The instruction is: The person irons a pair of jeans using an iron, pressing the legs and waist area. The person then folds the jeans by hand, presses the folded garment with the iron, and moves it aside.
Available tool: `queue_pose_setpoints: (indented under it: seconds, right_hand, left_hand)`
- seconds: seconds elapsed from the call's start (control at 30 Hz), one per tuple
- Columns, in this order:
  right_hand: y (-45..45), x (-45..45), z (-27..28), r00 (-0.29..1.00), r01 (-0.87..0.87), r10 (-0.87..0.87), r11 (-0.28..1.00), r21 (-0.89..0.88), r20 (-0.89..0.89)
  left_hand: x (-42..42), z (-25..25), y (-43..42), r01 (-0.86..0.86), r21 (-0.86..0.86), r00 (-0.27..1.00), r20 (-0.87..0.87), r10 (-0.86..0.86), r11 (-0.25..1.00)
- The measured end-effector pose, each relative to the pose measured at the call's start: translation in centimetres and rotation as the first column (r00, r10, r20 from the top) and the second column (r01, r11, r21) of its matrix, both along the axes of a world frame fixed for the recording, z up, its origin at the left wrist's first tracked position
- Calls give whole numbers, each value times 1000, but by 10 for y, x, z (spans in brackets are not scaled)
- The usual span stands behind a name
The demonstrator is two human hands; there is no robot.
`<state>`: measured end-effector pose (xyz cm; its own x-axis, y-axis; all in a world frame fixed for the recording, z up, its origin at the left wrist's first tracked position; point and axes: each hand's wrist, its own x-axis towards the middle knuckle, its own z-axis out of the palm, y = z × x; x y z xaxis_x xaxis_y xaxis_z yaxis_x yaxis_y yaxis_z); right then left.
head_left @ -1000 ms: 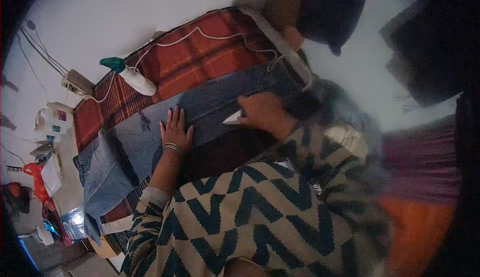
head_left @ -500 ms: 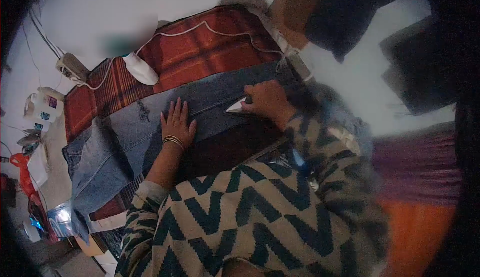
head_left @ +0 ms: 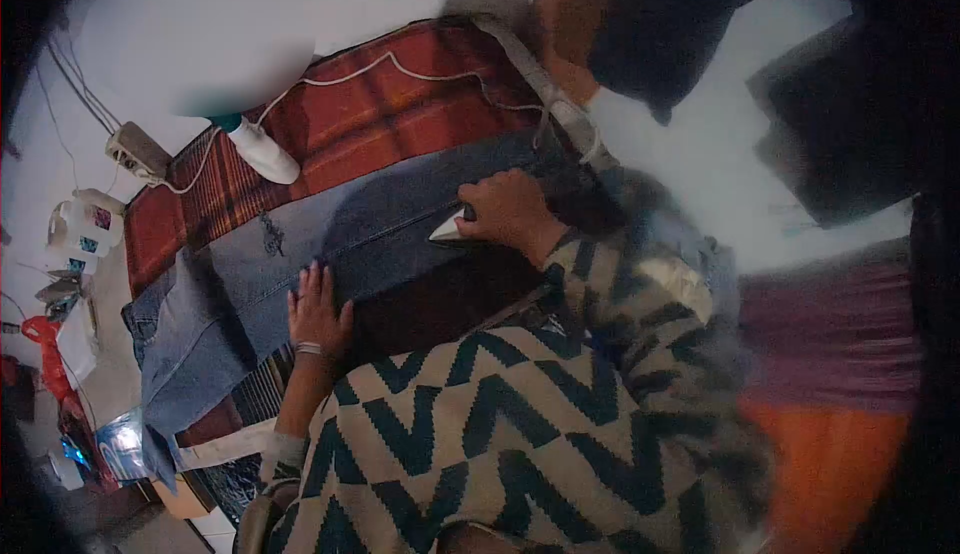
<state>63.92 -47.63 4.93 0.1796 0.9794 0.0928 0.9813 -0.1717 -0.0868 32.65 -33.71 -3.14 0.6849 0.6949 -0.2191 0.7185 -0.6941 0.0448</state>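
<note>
Blue denim jeans (head_left: 235,274) lie stretched lengthwise over a red plaid cloth (head_left: 430,94). My right hand (head_left: 508,216) is closed round the handle of a clothes iron (head_left: 449,227). The iron's pale pointed tip faces left and rests on the denim; most of its body is hidden under my hand. Further left, my left hand (head_left: 320,312) lies flat with fingers stretched out at the near edge of the jeans. It holds nothing.
A white bottle (head_left: 265,154) with a green top lies on the far side of the cloth. A white cord (head_left: 430,78) runs over the plaid, near a power strip (head_left: 137,150) at the left. Paper rolls (head_left: 80,229) and a red bag (head_left: 45,339) are further left.
My left hand has slid left and nearer to my body along the denim. My right hand has shifted the iron slightly to the left. The camera view has moved a little too.
</note>
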Motion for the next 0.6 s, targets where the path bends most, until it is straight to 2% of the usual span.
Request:
queue_pose_setpoints:
  seconds: [0.03,0.07,0.1,0.13,0.2,0.23,0.3,0.33,0.4,0.5,0.57,0.6]
  right_hand:
    - [0,1,1,1000,-3,3,1000,-21,2]
    - [-3,12,2,1000,-2,2,1000,-20,0]
    - [-12,31,1,996,88,-88,995,-54,-3]
    - [-20,49,1,985,173,-174,981,-89,-1]
    - [-40,77,-4,979,178,-177,984,-5,97]
    - [-43,85,-6,982,163,-162,987,-7,96]
    - [-40,88,-7,965,257,-255,966,-38,58]
    - [-35,82,-6,968,246,-244,969,-37,57]
    - [-19,59,2,977,195,-207,964,-179,-48]
    - [10,-15,1,990,11,-18,999,-48,-141]
    - [27,-62,7,955,4,-29,996,-85,-295]
    - [31,-73,2,954,6,-28,997,-74,-298]
  left_hand:
    - [-7,5,2,7,1,1000,-2,-7,1000]
    - [-13,11,3,-75,-25,997,-2,75,997]
    - [-21,13,6,-160,-50,987,-6,160,986]
    - [-30,7,10,-166,-49,986,-7,165,985]
    - [-48,-8,14,-116,20,992,49,115,993]
    - [-46,-5,10,-131,18,990,47,130,991]
    - [-38,2,7,-151,22,988,35,150,988]
    - [-40,0,7,-162,23,986,35,161,987]
    - [-42,-8,13,-122,53,992,21,121,991]
    - [-44,-9,13,-130,46,990,53,127,990]
    - [-50,-15,14,-115,61,991,71,111,991]
    - [-51,-17,14,-100,71,992,86,94,992]
